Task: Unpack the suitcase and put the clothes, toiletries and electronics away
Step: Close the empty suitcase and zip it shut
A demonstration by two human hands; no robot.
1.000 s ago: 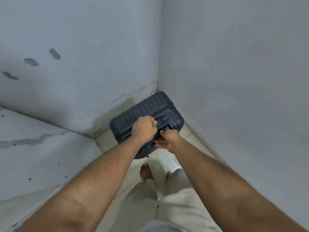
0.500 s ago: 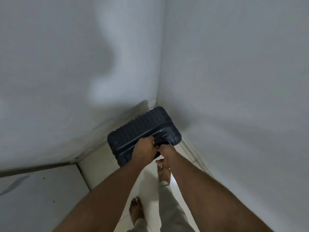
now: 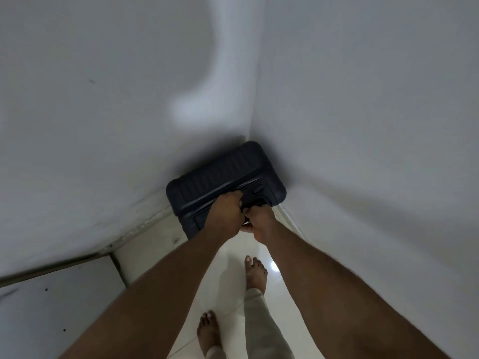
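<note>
The dark ribbed suitcase stands upright on the pale tiled floor, pushed right into the corner where the two white walls meet, its back and far side close against them. Both hands are down on its top. The left hand has its fingers curled shut over the top, apparently around the carry handle, and the right hand is closed on the same spot just beside it, knuckles nearly touching. The case is zipped shut; nothing has come out of it.

To my eye the trouble lies in how tight that corner is. If the case is hauled straight up or back, a far edge could scrape or catch on the wall or on the skirting along the floor, and the sudden release might jerk it toward the body. Two bare feet are planted directly in the path it would take, one only a short step from its near bottom edge, so a swinging or dropped case would likely land on toes. The tiles look glossy, which makes a slip plausible if the weight shifts during the pull. With both hands crowded on one small grip, I also think a finger could be pinched, and the case may twist if it is heavier on one side.
</note>
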